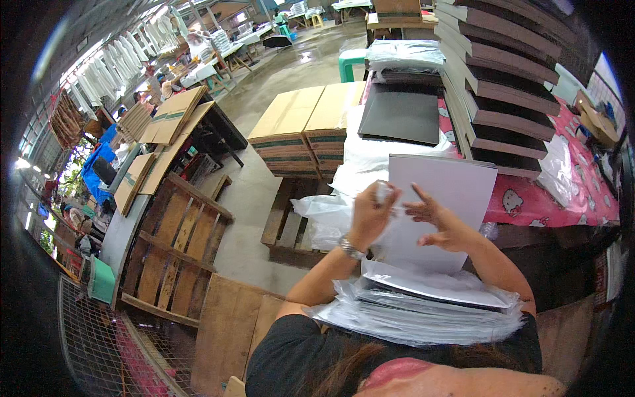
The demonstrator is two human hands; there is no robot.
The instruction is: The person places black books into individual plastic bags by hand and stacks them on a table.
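A white rectangular board or book lies in front of me, its kind not clear. Over its left edge is my left hand, a metal-banded watch on the wrist. Its fingers are curled closed around something small and whitish that I cannot make out. My right hand hovers over the white surface with its fingers spread, holding nothing visible. Close to my chest sits a stack of flat items in clear plastic. White plastic sheeting spreads beside my left hand.
Tall piles of thick dark-covered books stand at the right on a pink patterned cloth. A black book and a plastic-wrapped stack lie ahead. Cardboard boxes rest on a pallet to the left, near another wooden pallet.
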